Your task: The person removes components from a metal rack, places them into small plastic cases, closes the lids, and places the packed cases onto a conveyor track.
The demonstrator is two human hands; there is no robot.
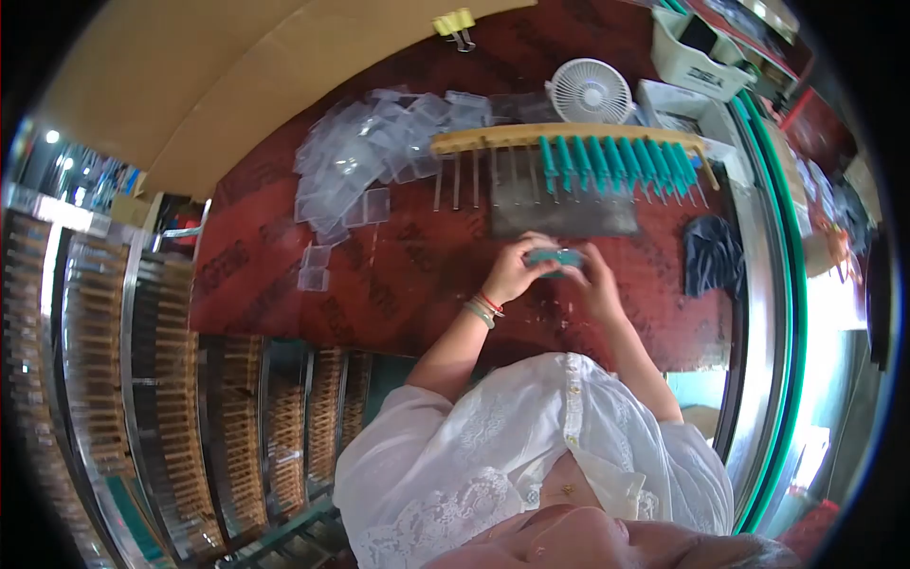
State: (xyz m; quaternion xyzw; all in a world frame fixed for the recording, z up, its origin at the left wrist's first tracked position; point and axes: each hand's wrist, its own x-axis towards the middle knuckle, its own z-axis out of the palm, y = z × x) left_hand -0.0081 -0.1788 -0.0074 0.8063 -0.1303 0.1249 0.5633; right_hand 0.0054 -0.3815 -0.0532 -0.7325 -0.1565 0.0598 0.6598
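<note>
Both hands meet over the dark red table (417, 275), around a small teal piece (555, 257). My left hand (517, 270), with bracelets at its wrist, has its fingers closed on the piece's left end. At the other end, my right hand (595, 277) grips it with bent fingers, slightly blurred. The piece's exact kind is hard to make out. Just beyond the hands stands a wooden rack bar (569, 135) with metal rods. Several teal ribbed sleeves (607, 163) sit on the rods at its right part; the rods at its left are bare.
Clear plastic boxes (360, 156) lie heaped at the back left. A white fan (591, 92), a white bin (700, 59) and a dark cloth (713, 256) are toward the right. Racks of wooden bars (175, 398) stand at the left. Another person's hand (829, 249) shows at far right.
</note>
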